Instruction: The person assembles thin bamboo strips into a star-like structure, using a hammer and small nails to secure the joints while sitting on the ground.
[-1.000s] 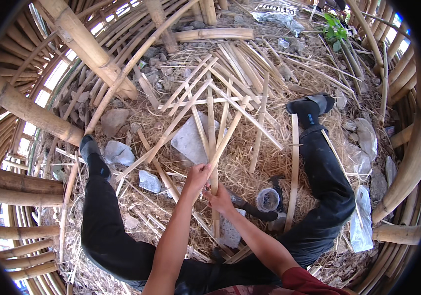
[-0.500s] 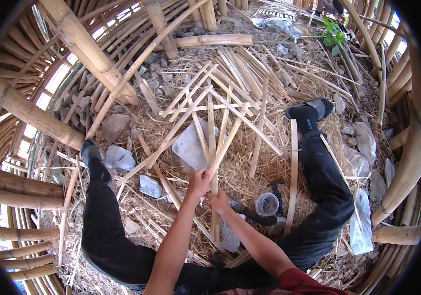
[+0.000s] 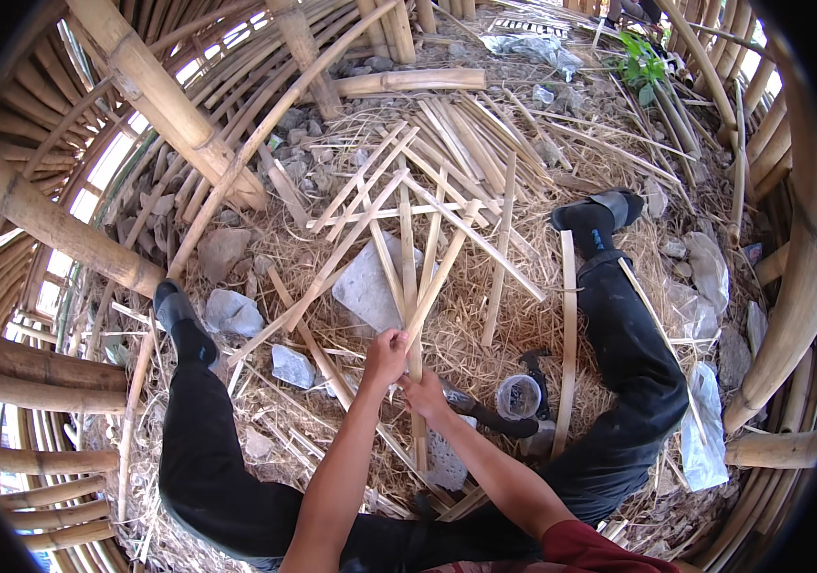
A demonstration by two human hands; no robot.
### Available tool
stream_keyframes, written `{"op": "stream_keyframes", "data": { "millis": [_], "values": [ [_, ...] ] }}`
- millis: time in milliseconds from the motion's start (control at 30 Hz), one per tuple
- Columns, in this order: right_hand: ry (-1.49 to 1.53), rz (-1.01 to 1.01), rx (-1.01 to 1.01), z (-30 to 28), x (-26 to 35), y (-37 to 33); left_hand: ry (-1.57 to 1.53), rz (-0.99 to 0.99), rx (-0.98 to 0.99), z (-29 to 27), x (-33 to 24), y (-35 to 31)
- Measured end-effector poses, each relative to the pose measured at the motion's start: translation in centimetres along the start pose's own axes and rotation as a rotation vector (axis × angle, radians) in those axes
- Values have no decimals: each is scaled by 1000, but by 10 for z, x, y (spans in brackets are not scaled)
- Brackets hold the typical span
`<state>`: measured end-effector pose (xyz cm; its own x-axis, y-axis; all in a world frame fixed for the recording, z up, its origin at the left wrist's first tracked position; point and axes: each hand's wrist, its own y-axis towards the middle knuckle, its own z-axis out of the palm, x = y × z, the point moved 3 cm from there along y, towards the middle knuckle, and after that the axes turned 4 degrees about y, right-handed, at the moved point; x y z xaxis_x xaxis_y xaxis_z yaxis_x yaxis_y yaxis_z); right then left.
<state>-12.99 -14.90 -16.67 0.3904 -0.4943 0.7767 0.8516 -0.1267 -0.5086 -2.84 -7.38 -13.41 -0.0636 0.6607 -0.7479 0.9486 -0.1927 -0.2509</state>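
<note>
Between my spread legs, both my hands are closed on crossing split bamboo strips. My left hand (image 3: 387, 356) grips the near end of a slanting bamboo strip (image 3: 444, 270), which runs away to the right. Just below and to the right, my right hand (image 3: 425, 392) closes round a long upright-lying bamboo strip (image 3: 408, 239); its near end (image 3: 418, 441) shows beneath the hand. Farther out, these strips cross several others in a lattice over a flat grey stone (image 3: 366, 286). The fingertips are partly hidden.
Right of my hands lie a black-handled tool (image 3: 504, 423) and a clear plastic cup (image 3: 518, 397) with small things inside. Stones (image 3: 233, 311) and straw litter the ground. A strip pile (image 3: 471, 138) lies beyond the lattice. Thick bamboo poles (image 3: 65, 224) flank both sides.
The hands and the strips they hold look almost unmoved. My left foot has shifted slightly nearer, and the view has moved a little.
</note>
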Motion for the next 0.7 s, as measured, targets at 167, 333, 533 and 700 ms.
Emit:
{"op": "stream_keyframes", "data": {
  "millis": [167,333,533,700],
  "values": [
    [75,141,-7,1,3,1,-96,-15,44,5,12,6],
    [-66,-76,62,7,12,-6,-48,125,-78,-7,2,-7],
    [31,-35,111,19,-1,-21,-7,158,-82,-31,-15,-34],
    [-93,-116,143,23,-14,-23,-271,-28,-8,-44,-5,-48]
  ]
}}
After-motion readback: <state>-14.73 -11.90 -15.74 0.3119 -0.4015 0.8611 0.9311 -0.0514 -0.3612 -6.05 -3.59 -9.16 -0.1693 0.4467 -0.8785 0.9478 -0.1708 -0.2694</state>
